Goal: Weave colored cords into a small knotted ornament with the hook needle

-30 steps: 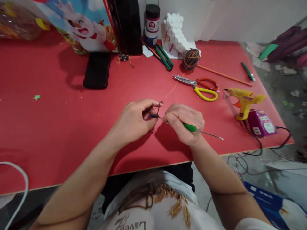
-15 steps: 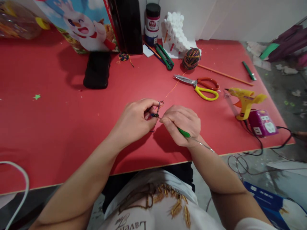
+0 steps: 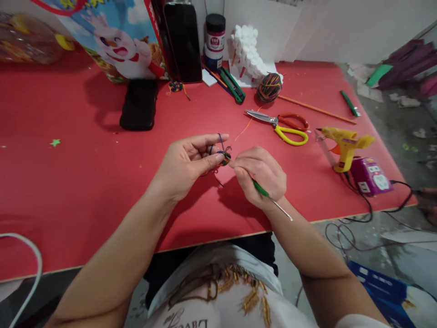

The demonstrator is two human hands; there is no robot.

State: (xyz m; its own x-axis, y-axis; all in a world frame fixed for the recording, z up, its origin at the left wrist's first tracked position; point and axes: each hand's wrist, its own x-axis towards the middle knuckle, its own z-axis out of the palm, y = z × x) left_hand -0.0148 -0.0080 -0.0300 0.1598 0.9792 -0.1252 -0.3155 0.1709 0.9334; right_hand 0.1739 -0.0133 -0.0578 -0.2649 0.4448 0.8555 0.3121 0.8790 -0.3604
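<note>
My left hand (image 3: 186, 164) pinches a small dark multicoloured crochet piece (image 3: 225, 158) between thumb and fingers, with a strand of blue yarn looped over the raised index finger. Loose yarn ends hang below the piece. My right hand (image 3: 261, 175) is closed around a crochet hook (image 3: 261, 187) with a green handle; its metal rear end sticks out over the wrist. The hook's working tip meets the piece, though the fingers partly hide it. A yarn strand runs across the table toward a multicoloured yarn ball (image 3: 269, 87).
Scissors (image 3: 278, 125) with red and yellow handles lie beyond my right hand. A yellow glue gun (image 3: 346, 143) stands by a purple box (image 3: 372, 175) at the right. Farther back are a green cutter (image 3: 232, 85), a black phone (image 3: 139, 105) and a small round crochet piece (image 3: 176, 86).
My left hand has opened its grip somewhat and turned, the index finger now stretched out, so more of the crochet piece shows. My right hand's hook has shifted slightly in angle.
</note>
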